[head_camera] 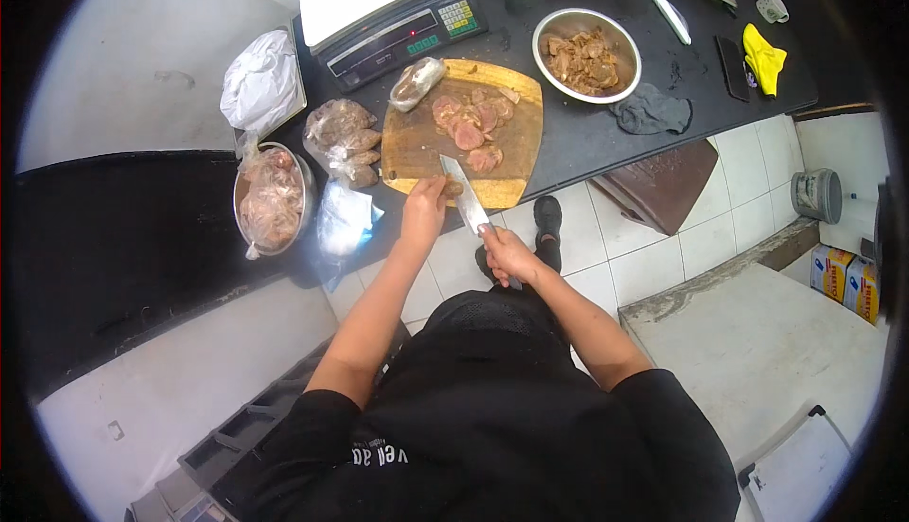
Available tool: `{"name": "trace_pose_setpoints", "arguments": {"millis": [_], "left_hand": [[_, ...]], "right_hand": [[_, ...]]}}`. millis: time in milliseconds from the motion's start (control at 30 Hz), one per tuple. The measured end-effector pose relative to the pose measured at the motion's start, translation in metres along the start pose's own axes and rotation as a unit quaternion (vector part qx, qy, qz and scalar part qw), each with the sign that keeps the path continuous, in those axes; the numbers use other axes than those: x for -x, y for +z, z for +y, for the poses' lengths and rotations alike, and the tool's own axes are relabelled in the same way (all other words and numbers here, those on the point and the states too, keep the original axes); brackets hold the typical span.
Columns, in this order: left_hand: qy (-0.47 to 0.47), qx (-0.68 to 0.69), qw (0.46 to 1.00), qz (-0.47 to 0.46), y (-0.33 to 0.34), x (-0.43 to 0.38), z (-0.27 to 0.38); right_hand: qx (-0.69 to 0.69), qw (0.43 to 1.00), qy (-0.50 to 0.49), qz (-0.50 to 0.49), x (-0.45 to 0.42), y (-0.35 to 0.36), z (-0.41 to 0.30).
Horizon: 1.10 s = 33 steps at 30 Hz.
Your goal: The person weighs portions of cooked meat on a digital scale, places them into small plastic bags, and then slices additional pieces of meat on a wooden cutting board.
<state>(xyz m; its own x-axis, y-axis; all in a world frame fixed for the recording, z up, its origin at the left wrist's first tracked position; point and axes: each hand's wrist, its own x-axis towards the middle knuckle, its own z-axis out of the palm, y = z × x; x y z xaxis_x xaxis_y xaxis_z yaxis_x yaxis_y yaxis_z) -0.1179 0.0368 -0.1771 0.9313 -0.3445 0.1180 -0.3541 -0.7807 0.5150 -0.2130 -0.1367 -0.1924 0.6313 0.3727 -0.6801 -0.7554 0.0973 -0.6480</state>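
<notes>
My right hand point(508, 254) grips the handle of a kitchen knife point(463, 195), its blade pointing away from me over the near edge of a wooden cutting board point(419, 140). Between the fingers of my left hand point(424, 211) is a small brown piece of meat point(452, 187), close against the blade. Several round meat slices point(469, 136) lie loosely on the board beyond the knife tip. A plastic-wrapped piece of meat point(417, 85) rests at the board's far left corner.
A steel bowl of cut meat point(586, 60) stands to the right, beside a dark cloth point(652, 109). Behind the board is a digital scale point(398, 32). Bagged meat point(341, 135) and a bowl holding another bag point(307, 195) sit left. A second knife point(657, 0) lies far right.
</notes>
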Motion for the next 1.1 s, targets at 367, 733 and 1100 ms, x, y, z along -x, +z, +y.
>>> {"name": "trace_pose_setpoints", "arguments": {"millis": [367, 733, 1100], "left_hand": [[0.020, 0.010, 1.000, -0.011, -0.003, 0.002, -0.008], [-0.112, 0.169, 0.974, 0.098, 0.018, -0.003, -0.003], [-0.102, 0.176, 0.973, 0.111, 0.019, -0.005, -0.003]], "right_hand": [[-0.012, 1.000, -0.018, -0.007, -0.025, 0.009, -0.018], [0.472, 0.855, -0.111, 0.184, -0.006, 0.023, -0.072], [0.498, 0.847, -0.050, 0.181, -0.006, 0.030, -0.095]]}}
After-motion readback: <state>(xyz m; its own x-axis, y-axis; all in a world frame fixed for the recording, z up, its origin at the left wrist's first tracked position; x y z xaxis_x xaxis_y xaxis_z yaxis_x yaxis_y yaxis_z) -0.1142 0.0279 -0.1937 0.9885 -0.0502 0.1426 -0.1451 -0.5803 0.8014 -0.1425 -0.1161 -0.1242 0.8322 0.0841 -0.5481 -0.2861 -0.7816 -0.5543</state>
